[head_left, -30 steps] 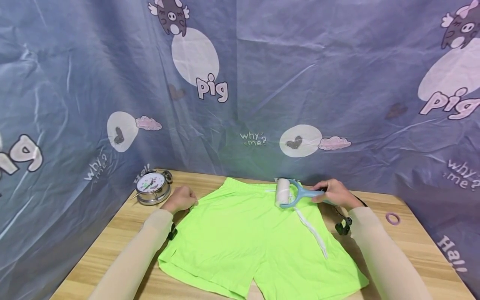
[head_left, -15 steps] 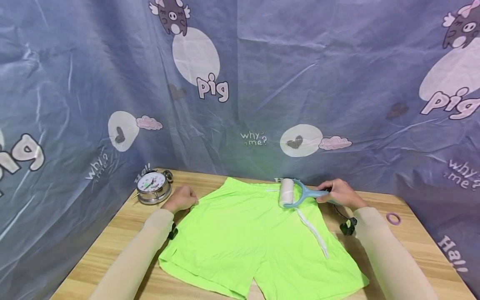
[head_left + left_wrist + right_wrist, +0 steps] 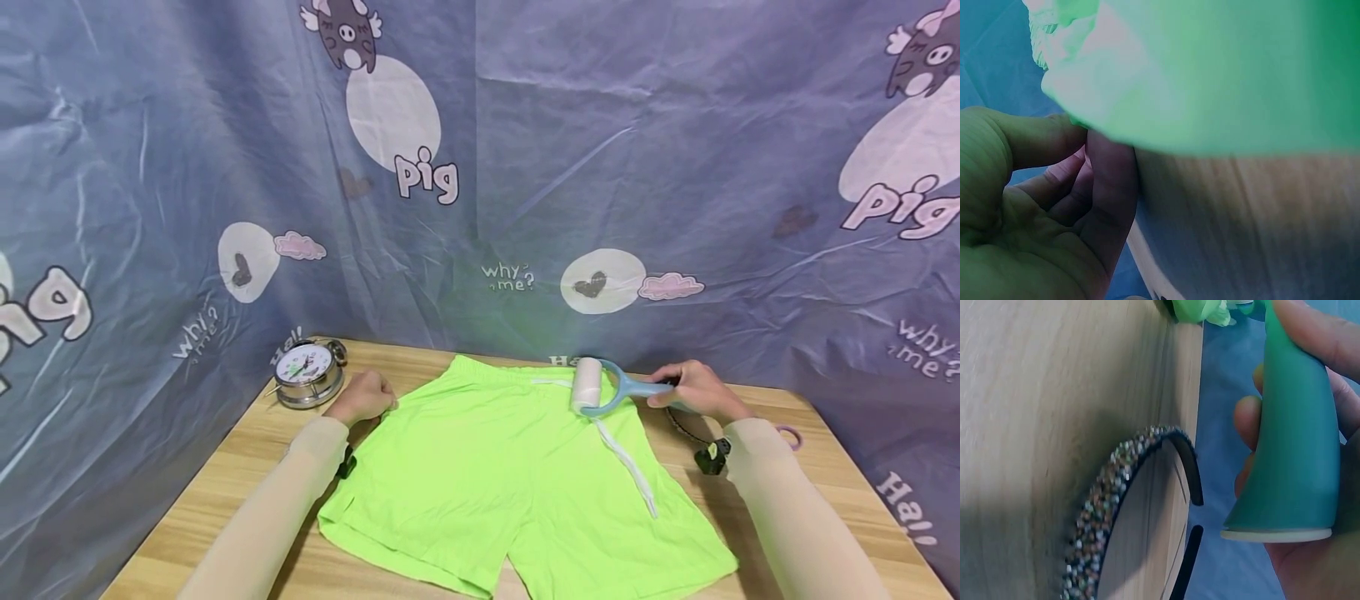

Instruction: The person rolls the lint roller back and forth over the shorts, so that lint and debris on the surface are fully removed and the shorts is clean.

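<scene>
Bright neon-green shorts (image 3: 480, 467) lie spread flat, waistband toward the back, a white drawstring (image 3: 628, 468) trailing down the right leg. At their upper left edge my left hand (image 3: 365, 398) pinches the fabric; in the left wrist view the thumb and forefinger meet at the edge of the shorts (image 3: 1210, 94). My right hand (image 3: 693, 389) grips the blue handle of a lint roller (image 3: 587, 386), whose white roll overlaps the right end of the waistband. Seen from the right wrist, fingers wrap around the handle (image 3: 1294, 444) with its flared end toward the camera.
A sparkly beaded headband (image 3: 1107, 500) lies on the wooden table (image 3: 247, 467) below my right hand. A silver twin-bell alarm clock (image 3: 306, 375) stands at the back left. On the right, a purple ring (image 3: 793, 435) is partly covered by my sleeve. A printed cloth backdrop (image 3: 465, 208) borders the table.
My right hand has drawn the lint roller a little to the right along the waistband. The right sleeve now partly covers the purple ring. My left hand holds its place on the shorts.
</scene>
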{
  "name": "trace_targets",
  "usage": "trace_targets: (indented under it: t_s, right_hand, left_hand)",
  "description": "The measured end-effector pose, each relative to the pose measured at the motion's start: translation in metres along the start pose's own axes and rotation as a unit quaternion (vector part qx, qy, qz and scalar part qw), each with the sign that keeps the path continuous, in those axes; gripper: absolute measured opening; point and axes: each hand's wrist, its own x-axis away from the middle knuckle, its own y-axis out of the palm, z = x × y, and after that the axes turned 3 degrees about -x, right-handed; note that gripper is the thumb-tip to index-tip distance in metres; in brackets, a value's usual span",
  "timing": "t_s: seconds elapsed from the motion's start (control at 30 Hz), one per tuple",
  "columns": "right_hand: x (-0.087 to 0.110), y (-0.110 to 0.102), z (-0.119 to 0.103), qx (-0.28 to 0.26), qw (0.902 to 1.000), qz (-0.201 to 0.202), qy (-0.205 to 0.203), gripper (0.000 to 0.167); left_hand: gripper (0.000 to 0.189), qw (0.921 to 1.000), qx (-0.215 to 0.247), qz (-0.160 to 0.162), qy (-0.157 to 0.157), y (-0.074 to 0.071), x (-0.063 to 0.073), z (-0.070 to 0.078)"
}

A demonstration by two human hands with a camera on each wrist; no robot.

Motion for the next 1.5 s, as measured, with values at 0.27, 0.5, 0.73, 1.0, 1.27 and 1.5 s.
trace_targets:
  t_s: [0.27, 0.5, 0.73, 1.0, 1.27, 1.5]
  right_hand:
    - [0.011, -0.012, 0.01, 0.012, 0.9999, -0.004, 0.012, 0.043]
    - [0.02, -0.023, 0.021, 0.026, 0.9996, -0.005, 0.013, 0.043]
    - [0.026, -0.031, 0.03, 0.042, 0.9989, -0.003, 0.022, 0.042]
    - [0.034, -0.043, 0.038, 0.063, 0.9971, -0.008, 0.042, 0.049]
    - [0.041, -0.05, 0.047, 0.021, 0.9984, -0.022, 0.047, 0.052]
    - [0.045, -0.055, 0.05, 0.051, 0.9969, -0.017, 0.057, 0.049]
  left_hand:
    - [0.048, 0.9999, 0.0, 0.003, 0.01, 0.001, 0.0, 0.002]
    - [0.048, 0.9999, 0.009, 0.004, 0.009, 0.0, 0.0, 0.001]
    - [0.049, 0.9999, 0.01, 0.001, 0.01, 0.002, -0.001, -0.001]
    - [0.05, 0.9999, 0.0, 0.002, 0.013, 0.0, 0.0, 0.001]
    - [0.05, 1.0, 0.001, -0.005, 0.007, -0.001, 0.0, 0.003]
    - [0.051, 0.9999, 0.001, -0.006, 0.009, -0.003, 0.002, 0.001]
